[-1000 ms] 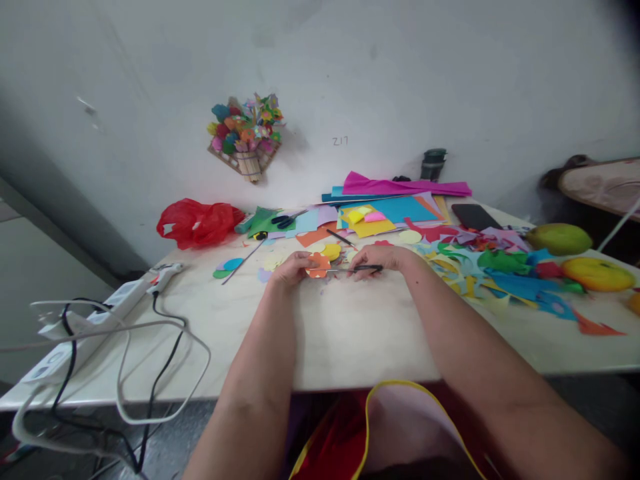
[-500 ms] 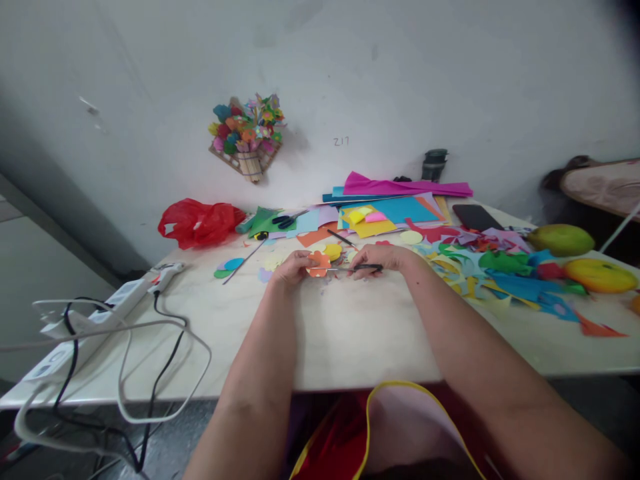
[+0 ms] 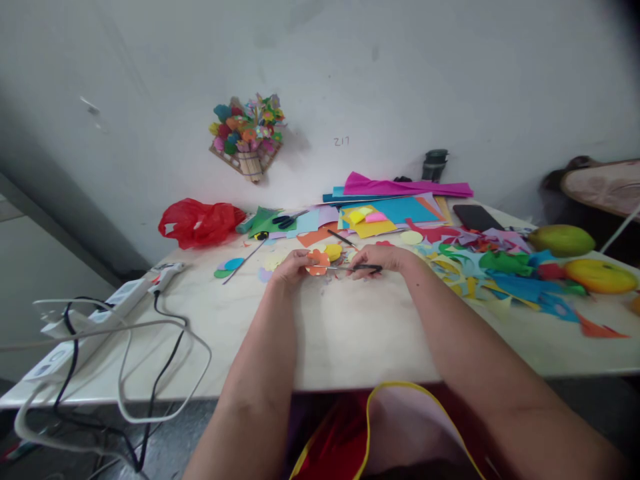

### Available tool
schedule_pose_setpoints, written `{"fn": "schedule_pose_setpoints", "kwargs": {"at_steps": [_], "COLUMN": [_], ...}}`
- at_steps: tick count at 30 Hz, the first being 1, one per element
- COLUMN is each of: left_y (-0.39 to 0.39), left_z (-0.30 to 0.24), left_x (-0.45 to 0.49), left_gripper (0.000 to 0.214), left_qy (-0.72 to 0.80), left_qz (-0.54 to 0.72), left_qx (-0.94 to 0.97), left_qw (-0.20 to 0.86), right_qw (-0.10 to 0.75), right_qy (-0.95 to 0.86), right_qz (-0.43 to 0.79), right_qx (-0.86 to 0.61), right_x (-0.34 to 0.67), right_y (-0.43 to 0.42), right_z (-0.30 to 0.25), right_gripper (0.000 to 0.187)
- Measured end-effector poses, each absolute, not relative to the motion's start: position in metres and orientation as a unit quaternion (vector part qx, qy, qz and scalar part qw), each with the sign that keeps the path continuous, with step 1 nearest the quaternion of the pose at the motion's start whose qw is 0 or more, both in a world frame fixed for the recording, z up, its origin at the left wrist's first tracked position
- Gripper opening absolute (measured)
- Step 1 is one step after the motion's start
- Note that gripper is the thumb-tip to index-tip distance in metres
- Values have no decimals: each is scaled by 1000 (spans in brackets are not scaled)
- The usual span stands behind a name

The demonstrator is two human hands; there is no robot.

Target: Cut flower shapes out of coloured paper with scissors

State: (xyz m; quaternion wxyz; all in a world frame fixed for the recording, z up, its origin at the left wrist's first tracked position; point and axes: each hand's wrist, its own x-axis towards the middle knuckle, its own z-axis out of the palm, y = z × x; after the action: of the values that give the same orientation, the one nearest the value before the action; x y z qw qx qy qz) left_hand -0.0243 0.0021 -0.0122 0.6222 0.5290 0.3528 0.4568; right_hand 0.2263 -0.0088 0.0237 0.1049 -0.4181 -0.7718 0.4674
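Between the fingertips of my left hand [image 3: 293, 267] is an orange paper flower [image 3: 318, 260] with a scalloped edge. My right hand [image 3: 376, 259] is closed on black-handled scissors [image 3: 367, 267], whose blades point left and lie across the flower. Whether the blades are parted is too small to tell. Just behind the flower lie yellow paper pieces [image 3: 333, 251], and small paper bits are scattered under my hands. A dark pen-like stick [image 3: 342, 238] rests a little farther back.
Paper scraps [image 3: 500, 270] spread over the right of the table, beside two mango-like fruits [image 3: 600, 275]. Coloured sheets [image 3: 410, 212] and a phone [image 3: 477, 218] lie at the back. A red plastic bag [image 3: 200, 223], second scissors [image 3: 285, 221], a glue gun [image 3: 165, 275] and a power strip [image 3: 95, 327] are leftward.
The orange flower has turned slightly in my left fingers and tilted against the blades. Both arms stay almost in the same place.
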Motion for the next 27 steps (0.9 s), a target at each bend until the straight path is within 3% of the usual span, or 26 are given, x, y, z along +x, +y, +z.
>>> {"fn": "schedule_pose_setpoints", "kwargs": {"at_steps": [16,23,27], "left_y": [2,6,13], "left_z": [-12,-12,-16], "left_x": [-24,-18,-10], "left_gripper": [21,14,14], "left_qy": [375,375,352], "left_qz": [500,603,671], "left_qx": [475,388,333], "left_qw": [620,588,561], "right_qw": [113,110,158], "right_qy": [-767,-761,-743], "right_qz": [458,463,481], "right_qx": [-434,-442,-438], "right_x": [232,234,231], "right_y": [-9,-9,-6], "right_z": [23,21,15], "right_gripper": [46,36,35]}}
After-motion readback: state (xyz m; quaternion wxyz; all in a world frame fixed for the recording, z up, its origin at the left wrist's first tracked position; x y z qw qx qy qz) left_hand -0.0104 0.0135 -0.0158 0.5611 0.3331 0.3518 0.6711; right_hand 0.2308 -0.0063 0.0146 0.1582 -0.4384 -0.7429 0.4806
